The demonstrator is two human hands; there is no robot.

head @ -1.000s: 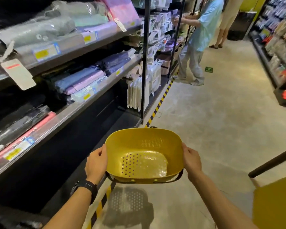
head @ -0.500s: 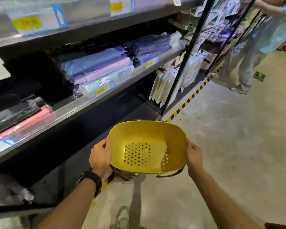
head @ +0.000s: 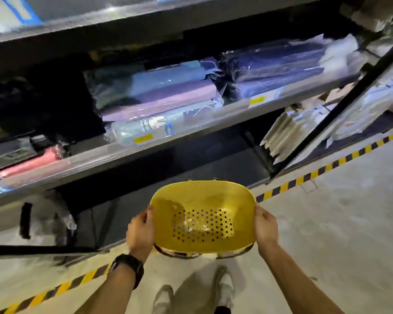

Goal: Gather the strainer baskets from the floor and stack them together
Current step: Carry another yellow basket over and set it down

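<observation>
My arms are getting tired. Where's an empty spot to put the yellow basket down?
Both hands hold the basket. Bare floor lies right of the striped tape, and a little by the shoes. The shelf is packed with wrapped rolls.

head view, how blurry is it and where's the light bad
Head view: motion blur smears the whole frame, worst at the edges and on the grey metal shelves; the yellow perforated plastic strainer basket and both hands, left and right, are softer but readable. The shelf recesses are dark, the concrete floor brightly lit; wide-angle bending tilts the shelving.
</observation>
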